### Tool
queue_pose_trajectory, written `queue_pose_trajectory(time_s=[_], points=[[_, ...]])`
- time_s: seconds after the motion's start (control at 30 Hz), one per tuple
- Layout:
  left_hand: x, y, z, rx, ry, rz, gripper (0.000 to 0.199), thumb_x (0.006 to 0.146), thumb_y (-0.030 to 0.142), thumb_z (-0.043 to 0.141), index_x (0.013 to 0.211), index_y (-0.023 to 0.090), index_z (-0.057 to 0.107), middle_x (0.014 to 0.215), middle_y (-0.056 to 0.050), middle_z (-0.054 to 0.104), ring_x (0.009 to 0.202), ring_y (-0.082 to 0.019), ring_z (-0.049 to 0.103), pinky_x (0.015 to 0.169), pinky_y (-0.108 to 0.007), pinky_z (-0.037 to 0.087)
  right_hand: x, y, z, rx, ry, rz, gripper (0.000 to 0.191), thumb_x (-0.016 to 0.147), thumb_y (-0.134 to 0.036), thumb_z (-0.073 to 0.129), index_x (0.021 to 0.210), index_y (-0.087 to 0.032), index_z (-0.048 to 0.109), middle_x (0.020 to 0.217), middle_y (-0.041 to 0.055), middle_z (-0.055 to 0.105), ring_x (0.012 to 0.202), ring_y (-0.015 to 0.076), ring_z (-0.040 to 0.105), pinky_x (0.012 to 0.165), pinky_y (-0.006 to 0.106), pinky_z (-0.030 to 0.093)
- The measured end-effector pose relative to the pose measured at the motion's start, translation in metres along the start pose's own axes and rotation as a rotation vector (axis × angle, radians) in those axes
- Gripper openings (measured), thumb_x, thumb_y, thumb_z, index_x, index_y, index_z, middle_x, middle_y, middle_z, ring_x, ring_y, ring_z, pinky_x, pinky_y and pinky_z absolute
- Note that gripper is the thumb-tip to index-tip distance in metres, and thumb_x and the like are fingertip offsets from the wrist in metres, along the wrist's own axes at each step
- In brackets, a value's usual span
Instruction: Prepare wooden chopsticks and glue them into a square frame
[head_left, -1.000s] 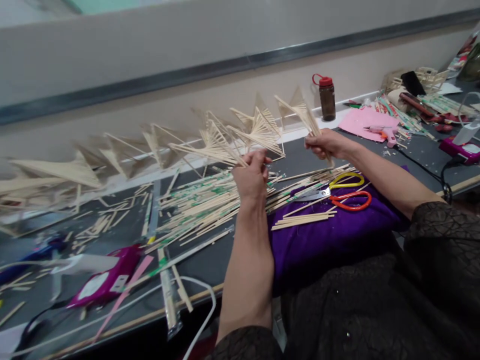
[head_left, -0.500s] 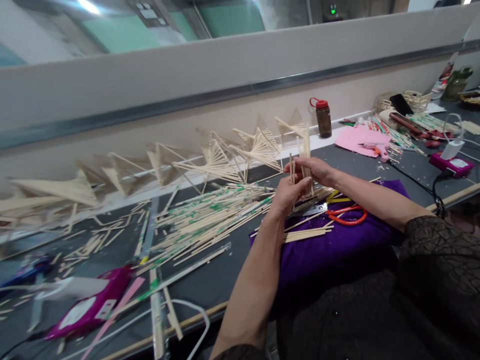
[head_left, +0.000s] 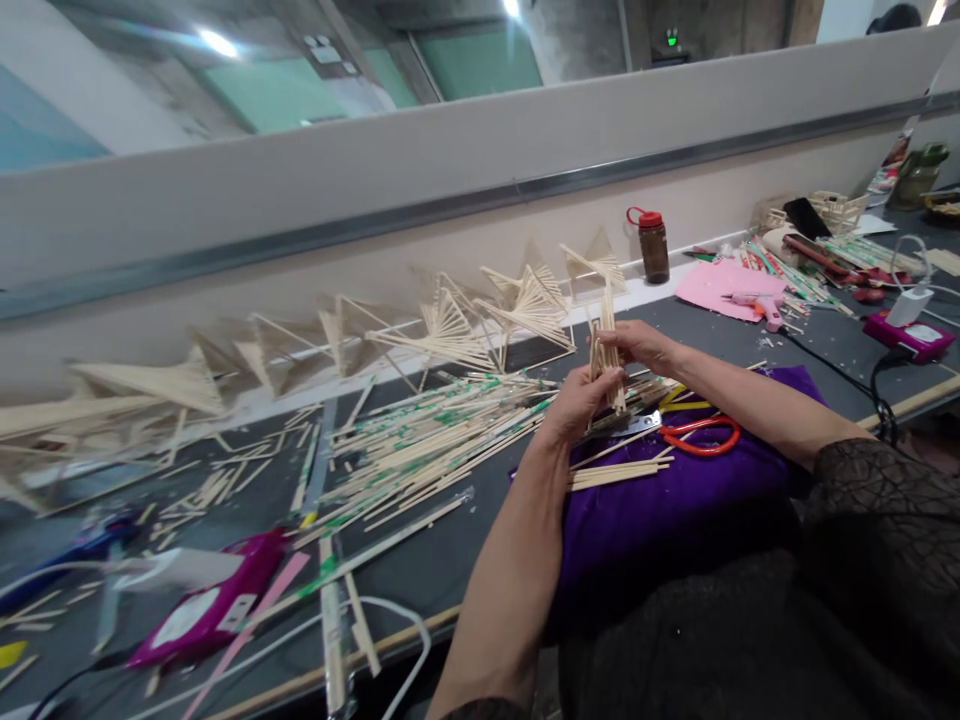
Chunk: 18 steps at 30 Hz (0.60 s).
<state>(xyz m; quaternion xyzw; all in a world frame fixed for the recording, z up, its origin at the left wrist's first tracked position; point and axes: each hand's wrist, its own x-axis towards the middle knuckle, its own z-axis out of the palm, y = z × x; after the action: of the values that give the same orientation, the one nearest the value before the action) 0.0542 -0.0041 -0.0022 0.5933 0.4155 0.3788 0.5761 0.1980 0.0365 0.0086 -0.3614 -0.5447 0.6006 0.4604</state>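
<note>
Wooden sticks point(head_left: 608, 338), bunched near-upright between left hand point(head_left: 574, 402) and right hand point(head_left: 643, 345); each grip closed on them. Best squared gently, ends level.

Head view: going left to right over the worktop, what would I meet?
First magenta box, flat grey strip, left hand, right hand, pink glue gun, second magenta box.

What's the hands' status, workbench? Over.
Left hand, right hand: both holding thin pale wooden sticks, roughly upright. Red-and-yellow-handled metal scissors nearby, partly over purple cloth, possibly obstructing.
</note>
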Motion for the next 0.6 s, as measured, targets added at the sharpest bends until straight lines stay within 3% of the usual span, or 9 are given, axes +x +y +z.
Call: queue_pose_trajectory(time_s=[0.1,0.23,0.4,0.6], points=[[-0.001,0.001,-0.002,0.024,0.022,0.008,0.043,0.056,0.050,0.076,0.065,0.014,0.054,0.049,0.007,0.044,0.040,-0.003,0.028,0.042,-0.021,0.017,0.002,-0.005,-0.007,-0.012,0.091,-0.030,0.015,0.073,-0.024,0.070,0.073,-0.014,0.059,0.063,-0.0020,0.060,0.050,0.0047,0.048,0.043,0.017,0.031],[0.001,0.001,-0.003,0.019,0.055,0.007,0.044,0.054,0.049,0.077,0.064,0.014,0.053,0.045,0.010,0.034,0.039,-0.002,0.023,0.041,-0.021,0.012,0.002,-0.007,-0.013,-0.014,0.098,-0.002,0.014,0.075,-0.019,0.067,0.066,-0.014,0.058,0.055,-0.0020,0.056,0.050,0.0060,0.050,0.044,0.017,0.034],[0.002,-0.002,-0.008,0.021,0.056,-0.013,0.047,0.055,0.052,0.075,0.074,0.011,0.061,0.045,0.010,0.034,0.038,-0.002,0.021,0.040,-0.022,0.010,0.002,-0.005,-0.013,-0.012,0.067,0.040,0.014,0.078,-0.020,0.065,0.067,-0.013,0.060,0.057,-0.0004,0.060,0.050,0.0063,0.053,0.044,0.016,0.037],[0.001,-0.002,-0.010,0.065,0.038,-0.014,0.042,0.057,0.049,0.074,0.061,0.016,0.049,0.044,0.009,0.034,0.037,-0.002,0.022,0.040,-0.022,0.011,0.003,-0.002,-0.013,-0.026,0.103,0.021,0.016,0.077,-0.022,0.066,0.066,-0.013,0.060,0.057,-0.0010,0.061,0.048,0.0056,0.053,0.040,0.015,0.032]])
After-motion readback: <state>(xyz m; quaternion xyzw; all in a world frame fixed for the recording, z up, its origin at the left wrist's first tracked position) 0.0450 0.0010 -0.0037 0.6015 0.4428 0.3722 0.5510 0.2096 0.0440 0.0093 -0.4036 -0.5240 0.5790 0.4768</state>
